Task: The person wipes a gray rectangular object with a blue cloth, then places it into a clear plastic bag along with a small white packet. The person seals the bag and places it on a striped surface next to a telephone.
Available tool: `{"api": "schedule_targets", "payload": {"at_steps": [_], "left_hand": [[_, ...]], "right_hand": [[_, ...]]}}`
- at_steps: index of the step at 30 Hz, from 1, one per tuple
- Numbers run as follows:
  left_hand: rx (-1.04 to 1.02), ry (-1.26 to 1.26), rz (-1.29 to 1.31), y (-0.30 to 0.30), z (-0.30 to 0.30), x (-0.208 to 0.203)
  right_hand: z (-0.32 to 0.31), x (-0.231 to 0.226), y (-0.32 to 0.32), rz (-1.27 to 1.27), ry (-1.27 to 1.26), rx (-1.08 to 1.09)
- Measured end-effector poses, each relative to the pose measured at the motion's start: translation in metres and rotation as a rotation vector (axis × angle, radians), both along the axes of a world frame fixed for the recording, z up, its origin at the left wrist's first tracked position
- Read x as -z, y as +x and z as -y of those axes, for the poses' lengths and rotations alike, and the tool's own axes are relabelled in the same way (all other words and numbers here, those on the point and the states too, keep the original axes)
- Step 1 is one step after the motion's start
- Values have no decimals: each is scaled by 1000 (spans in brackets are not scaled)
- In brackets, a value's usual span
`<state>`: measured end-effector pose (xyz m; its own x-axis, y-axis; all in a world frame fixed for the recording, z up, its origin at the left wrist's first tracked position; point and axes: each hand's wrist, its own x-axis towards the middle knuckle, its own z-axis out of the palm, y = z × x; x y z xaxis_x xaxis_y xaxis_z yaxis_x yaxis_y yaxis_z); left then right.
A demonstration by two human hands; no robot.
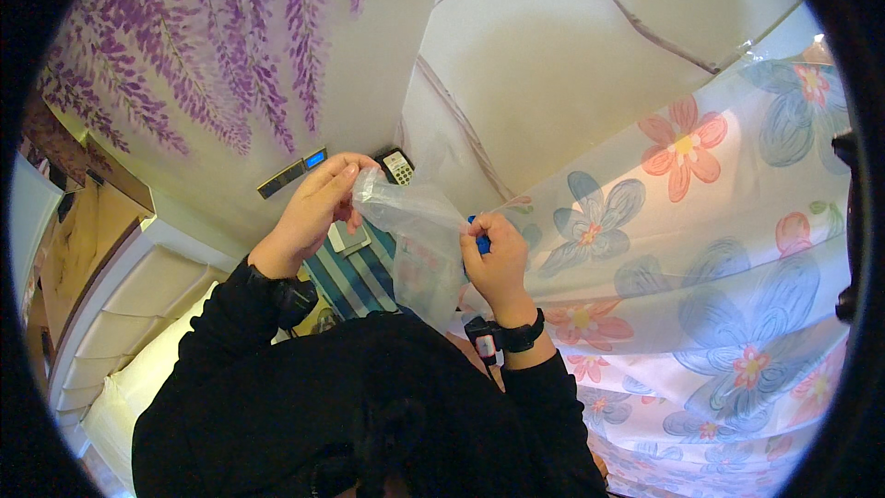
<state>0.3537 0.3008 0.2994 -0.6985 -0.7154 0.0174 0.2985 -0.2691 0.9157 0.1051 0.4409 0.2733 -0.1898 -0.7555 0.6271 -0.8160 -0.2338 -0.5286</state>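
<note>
Clear plastic bag (419, 249) being held by both hands.
Left hand (313, 207) gripping its ten o'clock corner, right hand (498, 263) pinching a blue clip (479, 242); keeping it taut seems wise.

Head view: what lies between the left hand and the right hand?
In the head view, a clear plastic bag spans from the left hand to the right hand.

setting: a home bedroom. evidence: padded cream headboard (120, 314) with a pale pillow (138, 378) at the lower left; wall mural of purple wisteria (230, 37) on a cream ground; panel of wall switches (292, 171) and a small wall-mounted remote control (397, 166); translucent curtain (701, 267) printed with large blue and coral flowers across the right; striped blue and white fabric (355, 277) below the switches.
</note>
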Motion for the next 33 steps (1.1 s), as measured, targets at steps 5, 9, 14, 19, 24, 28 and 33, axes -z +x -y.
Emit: {"api": "schedule_targets", "payload": {"at_steps": [5, 9, 14, 19, 24, 28, 33], "left_hand": [[94, 49, 39, 2, 2, 4], [32, -48, -85, -4, -5, 3], [92, -145, -111, -9, -4, 1], [39, -110, -105, -13, -3, 6], [33, -132, -66, -21, -7, 4], [70, -153, -55, -31, -15, -1], [49, -174, -13, -35, -22, -2]], "right_hand": [[-1, 3, -5, 41, 22, -1], [-2, 5, -3, 86, 62, -15], [0, 5, -3, 48, 138, -7], [2, -6, 1, 46, 201, 20], [2, -35, 15, 67, 188, -39], [9, -55, 23, -4, 115, -151], [15, -55, 25, 55, 63, -184]]}}
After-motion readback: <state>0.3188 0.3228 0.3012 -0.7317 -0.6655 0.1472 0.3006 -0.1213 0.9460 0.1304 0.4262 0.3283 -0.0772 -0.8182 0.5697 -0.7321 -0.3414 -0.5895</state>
